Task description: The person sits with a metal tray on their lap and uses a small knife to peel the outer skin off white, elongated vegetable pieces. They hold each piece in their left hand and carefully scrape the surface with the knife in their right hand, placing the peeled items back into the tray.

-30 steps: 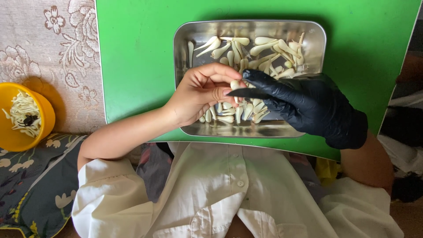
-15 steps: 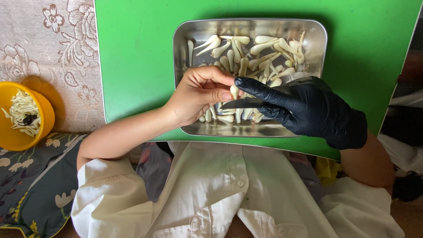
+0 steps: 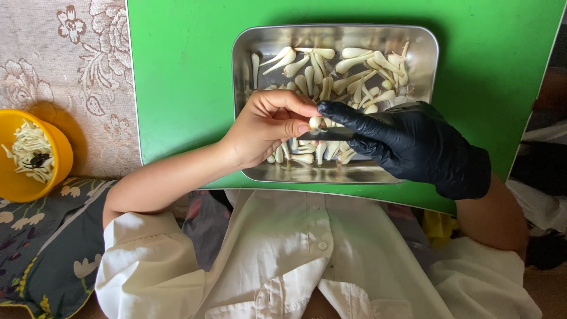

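A bare left hand (image 3: 266, 127) pinches a small pale bulb (image 3: 315, 123) between thumb and fingertips, held just above a shallow metal tray (image 3: 245, 71). The right hand (image 3: 413, 145), in a black glove, meets it from the other side, its fingertips touching the same bulb. The tray holds many more pale bulbs (image 3: 348, 71) and rests on a green worktop (image 3: 177, 77). Well apart to the left, a yellow bowl (image 3: 53, 142) holds thin pale trimmings (image 3: 29, 150).

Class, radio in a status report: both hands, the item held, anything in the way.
Left hand bare, pinching small white bulb. Gloved right hand gripping its other side. Both over steel tray of bulbs. Nothing obstructing.
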